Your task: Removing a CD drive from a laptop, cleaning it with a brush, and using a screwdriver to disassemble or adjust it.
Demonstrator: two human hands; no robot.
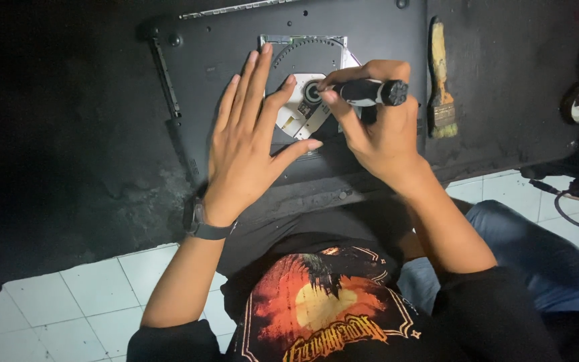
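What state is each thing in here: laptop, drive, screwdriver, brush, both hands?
Laptop: upside down on the dark table, bottom panel up.
Disc drive: uncovered, inner parts showing.
Screwdriver: lying sideways, tip at the drive's hub.
Left hand: flat, fingers spread, pressing on laptop and drive.
Right hand: gripping the screwdriver.
Brush: lying untouched, right of the laptop.

Left hand [249, 144] laid flat, fingers spread, on optical drive [306, 80] of upturned laptop [236, 40]. Screwdriver [368, 92] gripped by right hand [376, 127]. Paintbrush [441, 84] lain beside laptop.
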